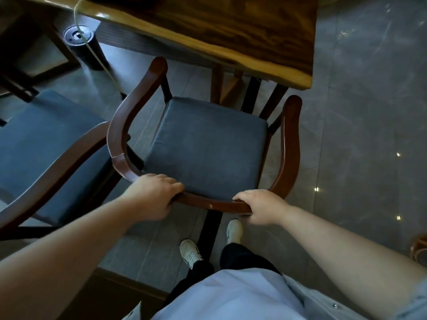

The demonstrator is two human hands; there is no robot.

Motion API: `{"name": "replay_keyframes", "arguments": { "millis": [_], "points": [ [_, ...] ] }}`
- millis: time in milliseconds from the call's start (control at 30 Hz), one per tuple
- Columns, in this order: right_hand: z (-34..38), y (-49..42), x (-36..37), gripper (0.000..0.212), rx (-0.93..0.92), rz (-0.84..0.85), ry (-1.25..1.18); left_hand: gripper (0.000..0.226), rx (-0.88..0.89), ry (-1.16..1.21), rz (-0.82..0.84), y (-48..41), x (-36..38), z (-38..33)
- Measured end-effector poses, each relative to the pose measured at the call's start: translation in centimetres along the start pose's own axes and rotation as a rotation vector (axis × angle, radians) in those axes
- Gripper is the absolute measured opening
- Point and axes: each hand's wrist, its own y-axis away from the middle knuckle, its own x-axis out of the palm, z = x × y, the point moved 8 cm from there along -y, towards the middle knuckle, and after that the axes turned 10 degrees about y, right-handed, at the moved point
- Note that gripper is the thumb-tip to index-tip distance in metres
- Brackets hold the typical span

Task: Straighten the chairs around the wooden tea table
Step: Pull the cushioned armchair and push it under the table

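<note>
A dark wooden armchair point(288, 144) with a grey seat cushion point(205, 146) faces the wooden tea table point(231, 35), its front just under the table's near edge. My left hand point(152, 195) grips the curved back rail on its left part. My right hand point(261, 205) grips the same rail toward its right. A second chair point(57, 162) with a matching grey cushion stands at the left, its armrest close to the first chair's left arm.
A black cylindrical bin point(83, 47) stands on the grey tile floor by the table's left side, with a thin cord point(99, 58) running past it. My feet in white shoes point(189, 250) are right behind the chair. Open floor lies to the right.
</note>
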Motion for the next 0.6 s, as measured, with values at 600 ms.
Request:
{"name": "replay_keyframes", "arguments": {
  "millis": [600],
  "points": [
    [-7.0, -2.6, -0.1, 0.026, -0.281, 0.366, 0.511, 0.039, -0.156, -0.039, -0.211, -2.3, 0.4, -4.3]
  ]
}}
